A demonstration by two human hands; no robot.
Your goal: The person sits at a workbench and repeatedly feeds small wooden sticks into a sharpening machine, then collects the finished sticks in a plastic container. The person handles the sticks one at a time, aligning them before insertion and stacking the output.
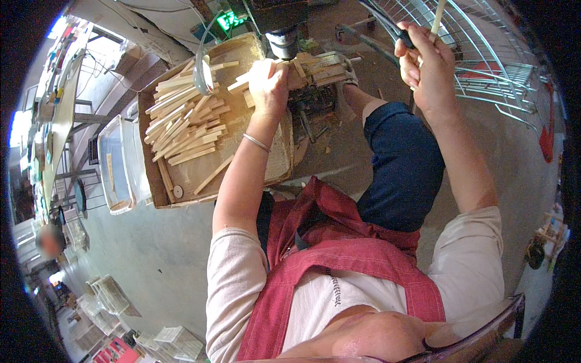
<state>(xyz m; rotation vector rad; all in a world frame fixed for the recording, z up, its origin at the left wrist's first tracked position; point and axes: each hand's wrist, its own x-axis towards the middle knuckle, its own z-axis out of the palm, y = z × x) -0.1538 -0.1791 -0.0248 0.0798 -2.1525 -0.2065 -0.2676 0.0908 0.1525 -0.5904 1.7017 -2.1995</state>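
Observation:
My left hand (269, 88) is closed beside the dark drill chuck (283, 45) of a drilling machine. Its fingertips are hidden, so what they pinch cannot be made out. Pale wooden pieces (324, 68) lie just right of it on the machine's table. Up at the right, my right hand (431, 75) is raised, fingers closed around a black-knobbed lever (405, 40). A thin pale wooden stick (436, 23) also rises from that hand's grip.
A shallow cardboard box (266, 162) with a heap of wooden strips (184, 118) stands left of the machine. Beside it is a clear plastic bin (118, 163). A wire basket rack (493, 75) stands at the right. A curved grey hose (203, 72) hangs over the box.

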